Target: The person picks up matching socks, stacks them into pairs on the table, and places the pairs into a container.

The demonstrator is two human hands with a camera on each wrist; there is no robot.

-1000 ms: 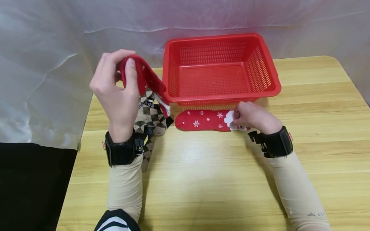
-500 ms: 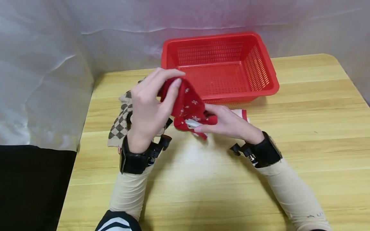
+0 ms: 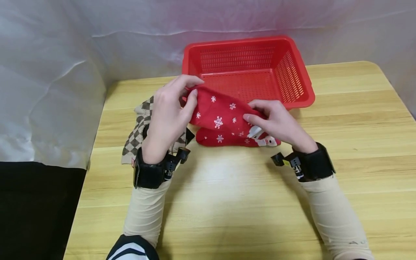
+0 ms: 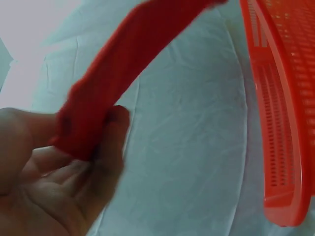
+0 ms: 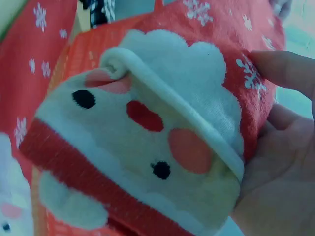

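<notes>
The left hand (image 3: 169, 115) and right hand (image 3: 276, 124) pinch the soft, light red sock (image 3: 224, 113) by its two ends, fingers curled, near the desk's (image 3: 227, 202) far edge.

Staged recording bench — draped white sheet (image 3: 65, 54), bare table (image 3: 227, 202).

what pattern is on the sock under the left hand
The sock has a brown and beige diamond check; head view.
</notes>
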